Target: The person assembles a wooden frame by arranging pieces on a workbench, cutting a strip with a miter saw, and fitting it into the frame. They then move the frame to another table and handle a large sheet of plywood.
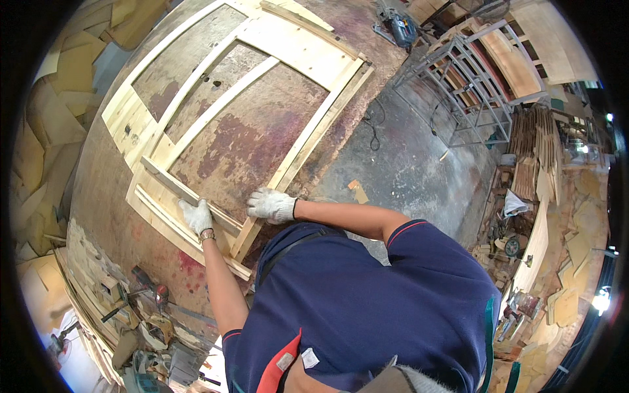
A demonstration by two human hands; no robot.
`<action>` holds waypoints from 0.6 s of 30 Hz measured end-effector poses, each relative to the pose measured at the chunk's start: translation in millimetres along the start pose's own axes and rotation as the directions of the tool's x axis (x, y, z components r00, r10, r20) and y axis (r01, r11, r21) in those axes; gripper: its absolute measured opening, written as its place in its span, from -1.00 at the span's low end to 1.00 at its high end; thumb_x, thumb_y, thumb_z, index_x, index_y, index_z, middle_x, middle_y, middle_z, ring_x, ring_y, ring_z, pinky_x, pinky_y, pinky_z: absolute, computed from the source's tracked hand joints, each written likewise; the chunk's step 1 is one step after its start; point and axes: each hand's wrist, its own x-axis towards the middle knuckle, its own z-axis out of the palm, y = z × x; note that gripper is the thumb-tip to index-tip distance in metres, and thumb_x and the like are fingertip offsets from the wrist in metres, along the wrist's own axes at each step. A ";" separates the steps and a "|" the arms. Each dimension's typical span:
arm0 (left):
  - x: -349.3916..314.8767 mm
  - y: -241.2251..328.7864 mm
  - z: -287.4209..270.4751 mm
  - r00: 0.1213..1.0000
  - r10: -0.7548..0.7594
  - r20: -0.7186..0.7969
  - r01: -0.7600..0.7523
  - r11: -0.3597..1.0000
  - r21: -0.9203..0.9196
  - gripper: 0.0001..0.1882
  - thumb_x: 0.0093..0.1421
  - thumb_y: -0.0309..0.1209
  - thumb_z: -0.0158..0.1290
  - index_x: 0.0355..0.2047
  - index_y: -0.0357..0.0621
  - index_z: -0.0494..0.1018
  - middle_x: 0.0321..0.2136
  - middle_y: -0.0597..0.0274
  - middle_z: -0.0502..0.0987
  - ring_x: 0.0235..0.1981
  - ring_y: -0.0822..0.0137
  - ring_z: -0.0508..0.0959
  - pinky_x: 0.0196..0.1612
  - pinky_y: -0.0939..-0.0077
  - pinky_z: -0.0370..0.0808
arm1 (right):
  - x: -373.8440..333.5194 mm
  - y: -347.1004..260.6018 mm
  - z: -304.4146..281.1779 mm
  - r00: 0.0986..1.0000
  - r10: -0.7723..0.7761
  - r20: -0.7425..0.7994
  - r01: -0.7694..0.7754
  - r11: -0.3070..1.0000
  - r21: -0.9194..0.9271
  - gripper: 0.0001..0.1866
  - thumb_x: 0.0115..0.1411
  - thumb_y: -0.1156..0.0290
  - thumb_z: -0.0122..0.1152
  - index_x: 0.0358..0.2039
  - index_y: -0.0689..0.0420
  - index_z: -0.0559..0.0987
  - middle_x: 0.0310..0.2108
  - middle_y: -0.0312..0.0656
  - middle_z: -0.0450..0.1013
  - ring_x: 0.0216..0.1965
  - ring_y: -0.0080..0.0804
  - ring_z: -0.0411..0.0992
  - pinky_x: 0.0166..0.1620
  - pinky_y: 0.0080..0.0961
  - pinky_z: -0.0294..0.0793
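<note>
A large pale wooden frame (217, 116) with curved slats lies on the worn workbench (92, 190). My left hand (195, 216), in a white work glove, is at the near end of the frame. Its thumb stands apart, and its fingers close against a narrow wooden strip (169, 180) laid across that end; the fingertips are partly hidden. A second wooden strip (160, 212) runs alongside, nearer the bench's left side. My right hand (270, 205), also gloved, curls over the frame's right side rail (308, 136) close to its near corner.
A blue jigsaw (398, 27) sits at the bench's far edge. Beyond the bench, a grey metal rack (468, 92) holds boards on the concrete floor (406, 164). A red-and-black power tool (160, 296) lies at the lower left, near scrap wood. Stacked wooden pieces (534, 154) line the right.
</note>
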 end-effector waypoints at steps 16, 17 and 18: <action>-20.2 25.6 -33.7 0.994 -0.101 -0.038 0.104 0.990 0.095 0.01 0.04 -0.01 0.44 0.27 -0.52 0.29 0.12 -0.33 0.51 0.15 -0.20 0.51 0.24 0.07 0.43 | -84.9 132.5 -120.6 0.929 0.363 0.072 -0.324 0.892 -0.315 -0.06 -0.07 0.32 0.54 0.38 -0.02 0.37 0.20 -0.08 0.37 0.33 0.01 0.28 0.53 0.08 0.01; -37.5 39.6 -35.2 0.999 -0.046 -0.013 0.047 0.998 0.046 -0.03 0.04 -0.02 0.44 0.25 -0.49 0.32 0.09 -0.29 0.52 0.14 -0.18 0.52 0.23 0.08 0.43 | -86.9 138.6 -121.9 0.931 0.354 0.089 -0.315 0.903 -0.293 -0.13 -0.03 0.35 0.51 0.34 -0.01 0.40 0.19 -0.08 0.38 0.32 0.00 0.29 0.52 0.07 0.04; -57.2 72.7 -47.7 1.000 0.019 0.014 -0.019 1.000 -0.003 -0.07 0.05 -0.03 0.44 0.23 -0.47 0.35 0.07 -0.26 0.54 0.12 -0.17 0.52 0.22 0.09 0.44 | -91.3 141.9 -125.1 0.930 0.353 0.101 -0.317 0.910 -0.267 -0.21 0.00 0.38 0.48 0.30 0.00 0.43 0.19 -0.08 0.38 0.32 -0.01 0.29 0.51 0.06 0.06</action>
